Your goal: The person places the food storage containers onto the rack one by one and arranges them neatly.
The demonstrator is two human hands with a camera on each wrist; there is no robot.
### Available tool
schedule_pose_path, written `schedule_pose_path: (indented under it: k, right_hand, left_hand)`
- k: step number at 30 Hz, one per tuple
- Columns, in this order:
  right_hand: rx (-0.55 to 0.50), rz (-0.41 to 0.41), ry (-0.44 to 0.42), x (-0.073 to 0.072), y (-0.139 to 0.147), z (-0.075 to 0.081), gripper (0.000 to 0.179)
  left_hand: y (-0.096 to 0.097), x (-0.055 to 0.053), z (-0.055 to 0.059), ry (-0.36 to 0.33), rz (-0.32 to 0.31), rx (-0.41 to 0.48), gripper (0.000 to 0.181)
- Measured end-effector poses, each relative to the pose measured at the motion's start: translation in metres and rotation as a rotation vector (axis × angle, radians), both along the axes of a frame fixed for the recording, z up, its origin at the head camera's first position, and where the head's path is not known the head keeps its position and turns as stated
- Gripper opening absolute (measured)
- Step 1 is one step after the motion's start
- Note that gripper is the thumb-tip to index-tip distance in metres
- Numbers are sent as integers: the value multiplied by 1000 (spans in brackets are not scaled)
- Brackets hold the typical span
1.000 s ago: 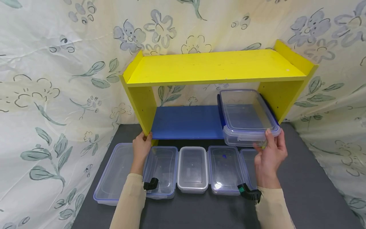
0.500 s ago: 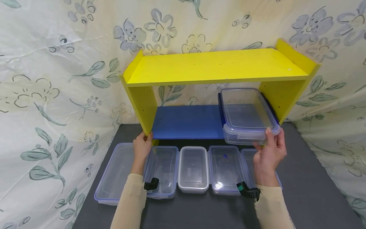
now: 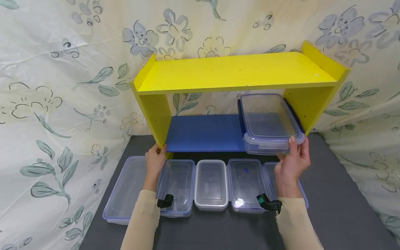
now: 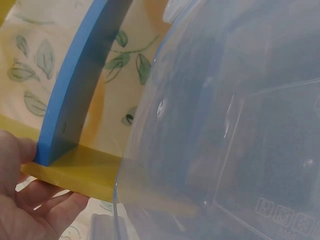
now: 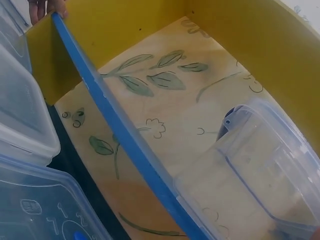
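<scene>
Container (image 3: 125, 189) rests at lower left; left of centre, the left hand (image 3: 155, 161) grips the yellow shelf (image 3: 240, 71), presumably to steady it. Right of centre, a clear box (image 3: 270, 125) juts past the blue board (image 3: 203, 133), the right hand (image 3: 292, 170) grasping the box's front corner, likely supporting that overhang.

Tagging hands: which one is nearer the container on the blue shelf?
Right. Right hand grips the container at front right corner; left hand holds yellow panel well left of it.
</scene>
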State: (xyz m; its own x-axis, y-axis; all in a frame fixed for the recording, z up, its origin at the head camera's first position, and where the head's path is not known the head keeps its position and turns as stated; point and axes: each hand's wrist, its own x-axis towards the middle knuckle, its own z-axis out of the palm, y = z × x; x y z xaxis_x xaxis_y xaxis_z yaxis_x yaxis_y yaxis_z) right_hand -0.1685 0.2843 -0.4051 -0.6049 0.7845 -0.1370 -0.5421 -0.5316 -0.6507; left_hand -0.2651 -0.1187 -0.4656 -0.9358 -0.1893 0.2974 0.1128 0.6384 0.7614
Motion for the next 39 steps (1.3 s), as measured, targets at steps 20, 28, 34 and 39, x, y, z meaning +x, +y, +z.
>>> schedule_pose_path:
  k: [20,28,34,39]
  right_hand:
    - [-26,5,29,-11,-1,2,55]
    - [13,33,-69,-14,2,4,59]
    - [23,44,-76,-16,4,5,58]
    - [29,44,-71,-19,6,5,58]
  left_hand:
    - [0,0,-1,20,7,-7,26]
    - [0,0,-2,13,10,-2,26]
    - [0,0,-2,18,9,-5,26]
    - [1,0,-1,22,6,-4,26]
